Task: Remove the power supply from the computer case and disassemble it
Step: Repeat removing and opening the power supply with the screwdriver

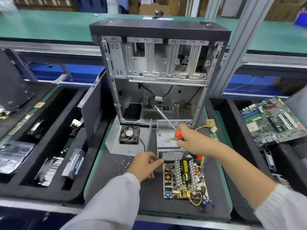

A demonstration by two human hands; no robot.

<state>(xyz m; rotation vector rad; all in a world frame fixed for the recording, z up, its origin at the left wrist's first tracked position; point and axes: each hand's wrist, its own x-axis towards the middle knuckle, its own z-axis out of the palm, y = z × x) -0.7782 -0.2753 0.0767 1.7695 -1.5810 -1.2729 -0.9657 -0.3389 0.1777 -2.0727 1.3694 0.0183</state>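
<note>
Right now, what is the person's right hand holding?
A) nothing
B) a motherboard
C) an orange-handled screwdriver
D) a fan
C: the right hand grips the orange-handled screwdriver, its shaft pointing up toward the open computer case.

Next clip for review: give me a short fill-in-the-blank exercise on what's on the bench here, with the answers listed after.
1. The right hand grips a screwdriver with an ____ handle.
2. The bare circuit board lies on the black mat, on the near side of the open ____.
3. Loose ____ lie scattered on the mat beside the left hand.
4. The fan sits on a ____ metal cover.

Answers: orange; computer case; screws; grey
</note>
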